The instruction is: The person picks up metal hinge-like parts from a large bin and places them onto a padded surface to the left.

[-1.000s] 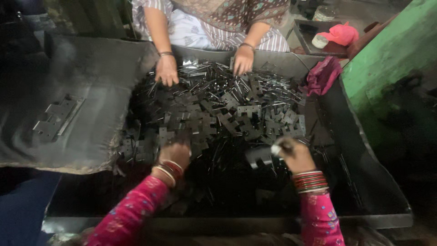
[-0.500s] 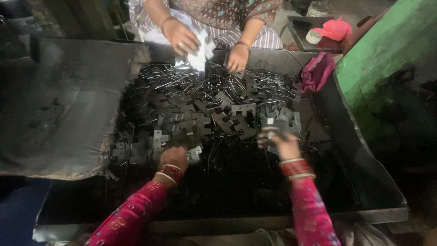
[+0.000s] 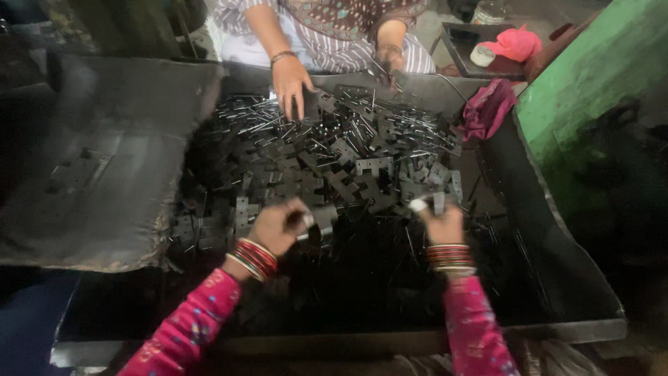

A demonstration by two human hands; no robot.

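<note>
Head view, looking down: the left hand was curled into a closed grip around a small flat metal plate, a dark hinge-like piece, thumb and fingers clamped on one edge so that the rest of it stuck out toward the right hand. The right hand was raised beside it, near but not touching, its fingers pinched together on something small and pale at the fingertips; what that item was could not be told. Both wrists wore stacked red bangles above bright pink sleeves. The plate seemed to be held up clear of the heap so both hands could work on it, judging from how they faced each other.

Just beyond the hands lay a loose pile of similar dark metal plates, mixed with thin bright pins farther back. All of it sat in a wide, shallow, dark metal tray with raised sides, which kept the small parts from scattering.

On the far side a second person sat facing the wearer, one hand spread on the pins and the other hand at the tray's rim. A magenta cloth hung over the right rim, by a green wall. A dark worn sheet covered the left side
</note>
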